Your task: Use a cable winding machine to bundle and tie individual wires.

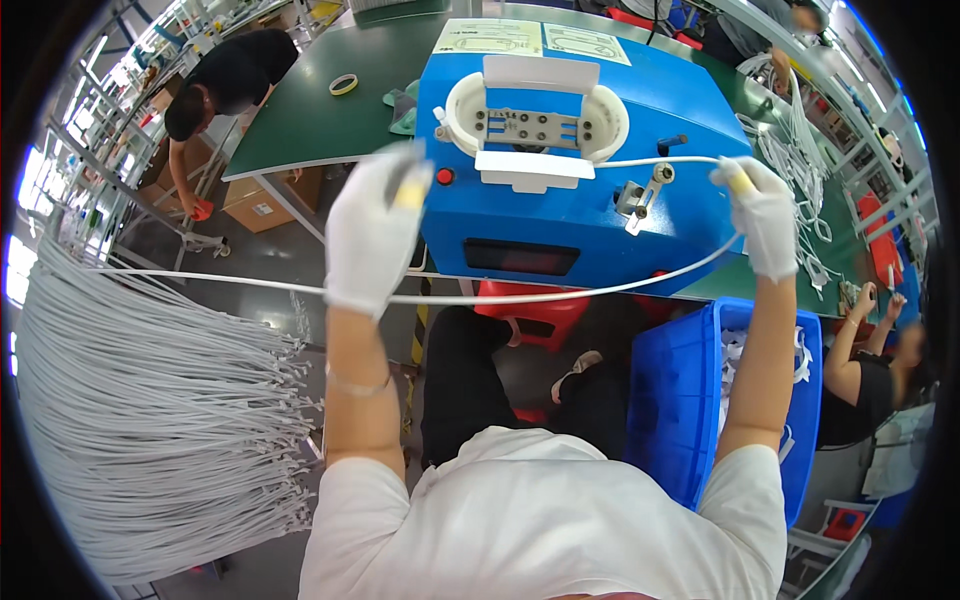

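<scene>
One cable [660,161] was grasped by the curled right hand [767,218], between two and three o'clock of the view, beside the machine [575,215] at one. The left hand [370,235] was blurred at ten; whether anything was gripped could not be told. A bundle [170,420] was laid at eight.

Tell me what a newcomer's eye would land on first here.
Likely the bright blue machine on the green table ahead, topped by a white oval ring. Next, the huge sheaf of pale cables spread at the left. Then the white cable at the gloved right hand, sweeping left past the blurred, gloved left hand.
</scene>
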{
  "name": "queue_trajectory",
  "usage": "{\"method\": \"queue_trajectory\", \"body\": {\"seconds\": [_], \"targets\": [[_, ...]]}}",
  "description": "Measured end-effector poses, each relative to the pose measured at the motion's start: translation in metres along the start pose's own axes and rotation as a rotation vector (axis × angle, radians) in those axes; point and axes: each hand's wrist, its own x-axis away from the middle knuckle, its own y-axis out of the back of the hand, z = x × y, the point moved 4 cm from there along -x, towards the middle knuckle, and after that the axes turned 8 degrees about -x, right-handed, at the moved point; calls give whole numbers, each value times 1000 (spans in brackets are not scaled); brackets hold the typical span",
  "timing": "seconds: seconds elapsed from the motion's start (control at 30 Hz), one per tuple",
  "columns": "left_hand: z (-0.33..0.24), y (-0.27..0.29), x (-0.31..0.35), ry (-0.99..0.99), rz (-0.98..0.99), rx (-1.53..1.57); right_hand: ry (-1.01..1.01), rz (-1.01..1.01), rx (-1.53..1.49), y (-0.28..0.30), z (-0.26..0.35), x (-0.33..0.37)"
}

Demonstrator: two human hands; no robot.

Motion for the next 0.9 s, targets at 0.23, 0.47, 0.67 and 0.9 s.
{"method": "queue_trajectory", "body": {"seconds": [0.23, 0.47, 0.67, 0.9], "targets": [[52, 52, 118, 636, 1099, 40, -53, 90, -60, -7, -18, -16], [52, -44, 201, 535, 1403, 548, -70, 37, -136, 11, -6, 8], [13, -109, 219, 84, 1562, 504, -127, 50, -171, 30, -18, 23], [-23, -136, 197, -70, 1587, 457, -204, 131, -231, 30, -14, 38]]}}
